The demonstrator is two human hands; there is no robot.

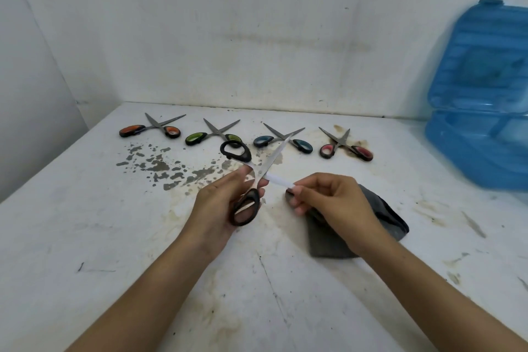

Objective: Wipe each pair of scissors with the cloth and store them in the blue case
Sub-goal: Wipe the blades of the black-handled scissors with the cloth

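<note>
5 scissors were counted: 4 lay spread in a row at the table's [85,237] back, and the black pair [251,177] was gripped open in the left hand [220,208]. 1 blade tip was pinched by the right hand [323,203], with the cloth [385,214] lying beneath it, not clearly gripped. Cloth should be wrapped round the blade and drawn pivot to tip, off the edge. Case [468,146] stood open at right.

Bare forearms, no sleeves, hands [225,203] ungloved
</note>
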